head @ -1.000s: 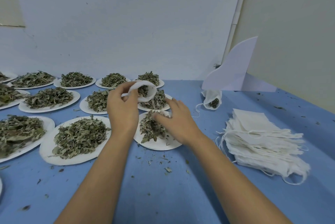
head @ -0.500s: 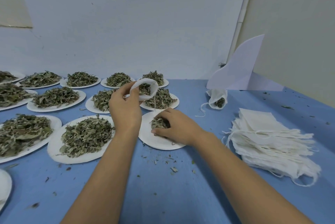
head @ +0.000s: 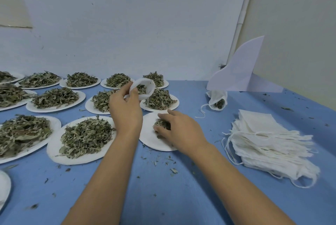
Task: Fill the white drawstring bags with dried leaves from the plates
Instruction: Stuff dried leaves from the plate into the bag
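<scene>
The person's left hand (head: 125, 110) pinches the rim of a small white cloth drawstring bag (head: 143, 88), holding it raised above the blue counter (head: 163, 197) with its mouth open toward the right; some dried green leaves already show inside. The right hand (head: 179, 130) is cupped and closing around the last small clump of dried leaves (head: 161, 123) on a nearly bare round white paper plate (head: 151, 139).

To do this step well, the fingers should probably sweep the clump together into one tight pinch, since the leaves look light and brittle and crumbs already lie scattered on the counter. Keeping the bag low and close over the plate would let any spill land back on it. A filled bag (head: 217, 100) lies farther right, near a stack of flat empty white bags (head: 269, 143).
</scene>
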Tool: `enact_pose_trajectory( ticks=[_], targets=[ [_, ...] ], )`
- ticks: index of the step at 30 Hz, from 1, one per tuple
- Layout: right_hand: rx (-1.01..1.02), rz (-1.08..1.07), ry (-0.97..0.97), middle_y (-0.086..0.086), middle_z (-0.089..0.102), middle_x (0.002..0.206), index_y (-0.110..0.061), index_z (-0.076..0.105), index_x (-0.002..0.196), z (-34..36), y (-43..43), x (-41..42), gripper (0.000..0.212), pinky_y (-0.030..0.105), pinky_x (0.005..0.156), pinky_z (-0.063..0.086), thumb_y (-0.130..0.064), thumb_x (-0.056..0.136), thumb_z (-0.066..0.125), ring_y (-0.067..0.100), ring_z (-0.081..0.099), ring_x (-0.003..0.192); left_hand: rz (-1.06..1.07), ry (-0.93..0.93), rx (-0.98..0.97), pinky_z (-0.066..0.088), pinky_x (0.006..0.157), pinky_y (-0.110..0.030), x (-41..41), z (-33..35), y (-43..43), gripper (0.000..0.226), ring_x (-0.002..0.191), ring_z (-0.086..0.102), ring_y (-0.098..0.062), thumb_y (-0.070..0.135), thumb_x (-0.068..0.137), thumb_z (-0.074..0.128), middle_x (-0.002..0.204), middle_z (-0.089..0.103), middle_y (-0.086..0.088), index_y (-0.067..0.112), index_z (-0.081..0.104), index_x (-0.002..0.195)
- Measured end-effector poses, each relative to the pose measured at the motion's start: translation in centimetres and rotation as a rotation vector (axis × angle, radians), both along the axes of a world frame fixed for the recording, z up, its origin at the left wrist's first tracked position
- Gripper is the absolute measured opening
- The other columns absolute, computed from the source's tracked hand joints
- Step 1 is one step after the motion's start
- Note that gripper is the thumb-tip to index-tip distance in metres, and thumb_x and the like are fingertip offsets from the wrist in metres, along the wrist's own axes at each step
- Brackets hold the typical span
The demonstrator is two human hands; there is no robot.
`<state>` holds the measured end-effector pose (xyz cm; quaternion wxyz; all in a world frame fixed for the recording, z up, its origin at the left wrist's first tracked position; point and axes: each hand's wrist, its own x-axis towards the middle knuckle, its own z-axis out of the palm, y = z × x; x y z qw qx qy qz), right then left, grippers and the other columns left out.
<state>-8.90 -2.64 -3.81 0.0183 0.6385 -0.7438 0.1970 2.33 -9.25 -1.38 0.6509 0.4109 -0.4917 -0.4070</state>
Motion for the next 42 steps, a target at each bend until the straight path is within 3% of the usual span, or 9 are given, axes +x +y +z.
enact_pose_trajectory(
  ticks=[4, 13, 17, 20, 23, 26, 29, 36, 42],
  targets=[
    [0.030, 0.028, 0.075, 0.005, 0.066, 0.105, -0.015, 0.067, 0.111, -0.1, -0.2, 0.1, 0.029, 0.031, 0.070, 0.036, -0.030, 0.097, 0.047, 0.025, 0.057, 0.099, -0.022, 0.000, 0.011, 0.051, 0.095, -0.040, 0.0, -0.3, -0.1, 0.031, 0.106, 0.061, -0.018, 0.017, 0.097, 0.052, 0.119, 0.062, -0.003, 0.012, 0.062, 0.126],
    [-0.113, -0.025, -0.044, 0.013, 0.071, 0.099, -0.008, 0.072, 0.107, -1.0, -1.0, 0.1, 0.027, 0.033, 0.080, 0.045, -0.007, 0.091, 0.050, 0.027, 0.059, 0.092, -0.040, -0.113, -0.005, 0.052, 0.092, -0.042, -0.3, -0.5, 0.4, 0.028, 0.098, 0.062, -0.019, 0.017, 0.098, 0.049, 0.101, 0.063, 0.003, 0.015, 0.064, 0.122],
    [-0.329, -0.069, -0.536, 0.004, 0.075, 0.088, -0.015, 0.075, 0.103, -0.1, -0.8, -0.1, 0.025, 0.011, 0.057, 0.040, -0.005, 0.086, 0.060, 0.006, 0.058, 0.064, -0.054, -0.235, -0.013, 0.052, 0.089, -0.043, -0.3, -0.7, 0.8, 0.027, 0.095, 0.064, -0.026, 0.021, 0.099, 0.048, 0.091, 0.062, 0.001, 0.017, 0.067, 0.117],
    [-0.471, -0.072, -1.010, 0.002, 0.074, 0.071, -0.023, 0.076, 0.087, 1.2, -0.5, -0.6, 0.020, 0.010, 0.052, 0.044, -0.006, 0.084, 0.067, 0.003, 0.054, 0.055, -0.068, -0.265, 0.022, 0.050, 0.088, -0.045, -0.3, -1.1, 0.6, 0.026, 0.089, 0.063, -0.026, 0.023, 0.100, 0.047, 0.091, 0.060, -0.003, 0.019, 0.068, 0.115],
    [-0.500, 0.013, -1.323, -0.001, 0.075, 0.078, -0.018, 0.075, 0.087, 2.5, -0.2, -0.9, 0.016, 0.016, 0.069, 0.055, -0.004, 0.082, 0.070, 0.009, 0.066, 0.070, -0.075, -0.300, 0.021, 0.047, 0.074, -0.036, -0.5, -1.4, 0.6, 0.023, 0.076, 0.053, -0.018, 0.023, 0.100, 0.047, 0.082, 0.052, -0.001, 0.027, 0.070, 0.096],
    [-0.448, 0.101, -1.517, 0.005, 0.075, 0.085, -0.012, 0.074, 0.091, 2.8, -0.2, -1.0, 0.013, 0.031, 0.083, 0.057, -0.003, 0.082, 0.069, 0.015, 0.069, 0.077, -0.098, -0.310, 0.017, 0.049, 0.084, -0.040, -0.7, -1.4, 0.8, 0.023, 0.082, 0.058, -0.022, 0.024, 0.099, 0.048, 0.085, 0.049, 0.002, 0.026, 0.070, 0.096],
    [-0.397, 0.139, -1.533, 0.007, 0.075, 0.086, -0.010, 0.074, 0.092, 2.6, -0.4, -1.2, 0.014, 0.033, 0.084, 0.057, -0.002, 0.082, 0.068, 0.015, 0.069, 0.076, -0.103, -0.334, 0.010, 0.050, 0.091, -0.045, -1.0, -1.3, 0.9, 0.026, 0.094, 0.062, -0.025, 0.026, 0.099, 0.049, 0.102, 0.054, 0.000, 0.019, 0.069, 0.114],
    [-0.366, 0.036, -1.299, -0.001, 0.074, 0.073, -0.013, 0.075, 0.089, 1.7, -0.4, -1.3, 0.013, 0.015, 0.062, 0.053, -0.003, 0.082, 0.070, 0.007, 0.069, 0.066, -0.216, -0.225, 0.047, 0.049, 0.096, -0.039, -1.6, -1.1, 1.6, 0.020, 0.098, 0.061, -0.015, 0.026, 0.096, 0.054, 0.096, 0.065, 0.010, 0.020, 0.070, 0.107],
    [-0.407, -0.094, -1.124, -0.006, 0.074, 0.078, -0.022, 0.076, 0.088, 1.0, -0.8, -1.4, 0.017, 0.018, 0.069, 0.055, -0.007, 0.082, 0.070, 0.007, 0.070, 0.074, -0.462, 0.019, 0.199, 0.050, 0.066, -0.012, -1.7, -1.4, 1.9, 0.016, 0.068, 0.063, 0.008, 0.017, 0.092, 0.060, 0.082, 0.069, 0.014, 0.030, 0.067, 0.086]
  ],
)
